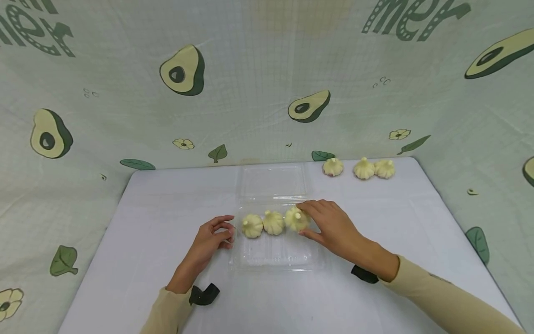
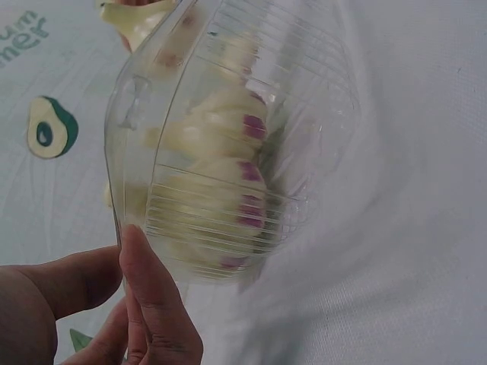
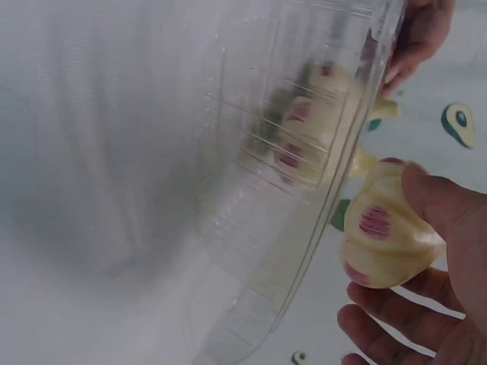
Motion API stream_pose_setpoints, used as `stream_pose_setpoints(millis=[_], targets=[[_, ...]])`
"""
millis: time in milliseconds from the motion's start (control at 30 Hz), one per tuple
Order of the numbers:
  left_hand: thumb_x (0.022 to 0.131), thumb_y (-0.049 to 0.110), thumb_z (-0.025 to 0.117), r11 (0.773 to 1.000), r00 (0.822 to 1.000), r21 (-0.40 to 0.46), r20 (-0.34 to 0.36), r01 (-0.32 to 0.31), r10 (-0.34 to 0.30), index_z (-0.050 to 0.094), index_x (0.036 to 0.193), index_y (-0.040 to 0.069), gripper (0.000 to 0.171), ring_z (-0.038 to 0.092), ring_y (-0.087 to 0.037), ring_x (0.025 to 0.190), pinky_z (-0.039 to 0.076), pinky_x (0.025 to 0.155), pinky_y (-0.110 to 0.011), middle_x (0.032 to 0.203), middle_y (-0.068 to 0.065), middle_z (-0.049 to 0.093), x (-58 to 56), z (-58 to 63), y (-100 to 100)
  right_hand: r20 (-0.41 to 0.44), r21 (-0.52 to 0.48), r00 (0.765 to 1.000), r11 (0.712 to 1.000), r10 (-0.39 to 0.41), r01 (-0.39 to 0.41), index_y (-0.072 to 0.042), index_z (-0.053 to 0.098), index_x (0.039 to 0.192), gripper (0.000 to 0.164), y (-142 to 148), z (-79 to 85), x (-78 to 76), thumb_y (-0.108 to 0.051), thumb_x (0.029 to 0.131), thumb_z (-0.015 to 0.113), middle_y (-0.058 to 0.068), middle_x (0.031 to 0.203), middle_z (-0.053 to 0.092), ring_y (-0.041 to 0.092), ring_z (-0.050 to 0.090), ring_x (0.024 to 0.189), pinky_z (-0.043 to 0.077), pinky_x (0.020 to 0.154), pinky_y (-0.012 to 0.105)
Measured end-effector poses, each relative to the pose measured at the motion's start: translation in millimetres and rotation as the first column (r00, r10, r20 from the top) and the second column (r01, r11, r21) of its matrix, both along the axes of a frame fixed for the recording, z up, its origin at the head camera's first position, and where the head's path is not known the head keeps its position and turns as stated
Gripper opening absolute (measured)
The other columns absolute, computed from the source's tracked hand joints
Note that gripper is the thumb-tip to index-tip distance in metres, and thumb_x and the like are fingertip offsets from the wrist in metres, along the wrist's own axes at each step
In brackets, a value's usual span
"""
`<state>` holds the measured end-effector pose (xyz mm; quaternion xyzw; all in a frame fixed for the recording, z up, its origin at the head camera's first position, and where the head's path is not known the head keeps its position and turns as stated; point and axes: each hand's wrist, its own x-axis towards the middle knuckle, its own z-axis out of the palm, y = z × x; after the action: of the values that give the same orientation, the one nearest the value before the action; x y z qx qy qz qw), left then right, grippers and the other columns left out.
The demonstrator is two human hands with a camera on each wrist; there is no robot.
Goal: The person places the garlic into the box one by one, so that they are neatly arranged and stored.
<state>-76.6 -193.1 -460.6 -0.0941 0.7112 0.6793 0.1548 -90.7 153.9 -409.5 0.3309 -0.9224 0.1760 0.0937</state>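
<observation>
A clear plastic clamshell box lies on the table with its lid folded back. Two garlic bulbs sit side by side in its far left part. My right hand grips a third garlic bulb between thumb and fingers, over the box's right end. In the right wrist view this held garlic bulb shows purple patches and stands above the rim. At the left side, my left hand pinches the box's rim; the left wrist view shows thumb and fingers at that edge.
Three more garlic bulbs stand at the table's back right: one bulb apart, and a pair touching. A white cloth covers the table. Behind and beside it hangs a curtain printed with avocados.
</observation>
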Motion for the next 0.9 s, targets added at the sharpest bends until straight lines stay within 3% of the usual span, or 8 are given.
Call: stream_pose_setpoints(millis=[367,900], targets=[[0.102,-0.002,0.063,1.000,1.000,-0.014,-0.001,0.012,-0.012,0.055,0.146,-0.004,0.045,0.066,-0.015,0.080,0.061,0.068,-0.025,0.106,-0.006,0.064,-1.0,0.5,-0.6,-0.025,0.043,0.999,0.999,0.024,-0.023,-0.004,0.066,0.134,0.064,-3.5,-13.3,-3.8,-0.031,0.083,0.093,0.010,0.130,0.068,0.030,0.064,0.114,0.053,0.101,0.050],[0.102,-0.002,0.063,1.000,1.000,-0.010,0.007,0.000,0.000,0.056,0.146,-0.004,0.044,0.065,-0.015,0.079,0.061,0.068,-0.025,0.106,-0.007,0.064,-1.1,0.1,-0.8,-0.013,0.119,1.000,0.993,0.019,-0.017,-0.003,0.068,0.133,0.063,-8.7,-18.4,-7.2,-0.031,0.082,0.093,0.010,0.126,0.070,0.031,0.063,0.117,0.050,0.104,0.050]])
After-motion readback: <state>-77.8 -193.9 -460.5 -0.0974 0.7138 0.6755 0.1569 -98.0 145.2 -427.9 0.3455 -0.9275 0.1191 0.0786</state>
